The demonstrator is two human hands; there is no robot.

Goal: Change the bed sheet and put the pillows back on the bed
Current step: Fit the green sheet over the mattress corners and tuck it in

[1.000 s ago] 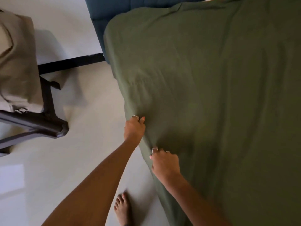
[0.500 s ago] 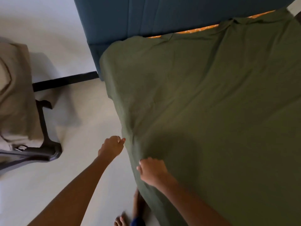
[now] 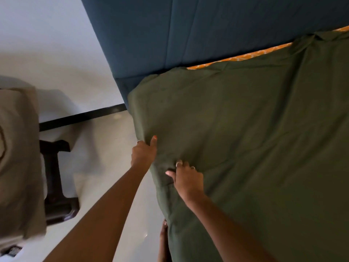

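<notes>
Covering the bed from its near edge up toward a blue padded headboard (image 3: 188,31), a green bed sheet (image 3: 255,148) is seen; an orange patterned strip (image 3: 239,57) is left bare along the top. Pale glossy floor (image 3: 105,148) and white wall are noted on the left, with a dark chair (image 3: 54,178) draped in beige cloth (image 3: 18,157). The left hand (image 3: 144,154) is curled on the sheet's side edge, thumb raised. The right hand (image 3: 187,178) is seen bunching a fold just beside it, fingers bent. Creases run diagonally; the sheet's corner hangs over the mattress.
</notes>
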